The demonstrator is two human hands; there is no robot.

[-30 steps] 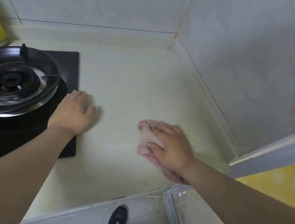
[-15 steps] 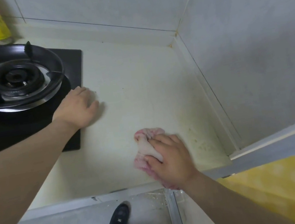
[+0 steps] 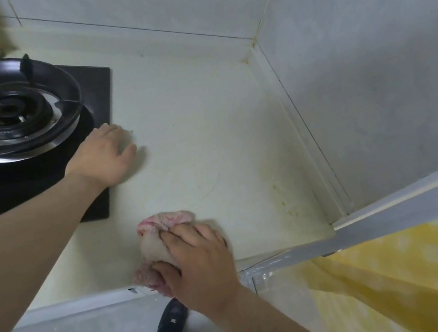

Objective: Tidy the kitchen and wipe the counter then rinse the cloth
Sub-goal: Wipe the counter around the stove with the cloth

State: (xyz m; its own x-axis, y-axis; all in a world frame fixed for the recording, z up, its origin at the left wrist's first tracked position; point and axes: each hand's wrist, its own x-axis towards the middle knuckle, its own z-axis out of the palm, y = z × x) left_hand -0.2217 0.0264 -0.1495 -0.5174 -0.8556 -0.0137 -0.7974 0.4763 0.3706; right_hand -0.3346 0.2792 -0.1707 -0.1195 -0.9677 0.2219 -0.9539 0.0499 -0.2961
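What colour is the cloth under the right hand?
Pink and white. The cloth shows best in the head view, bunched under the right hand.

The left grip lies palm down, fingers loosely together, its bare forearm angled in from the left; the right grip curls over a bunched cloth, thumb against it, bare forearm angled in from the lower right.
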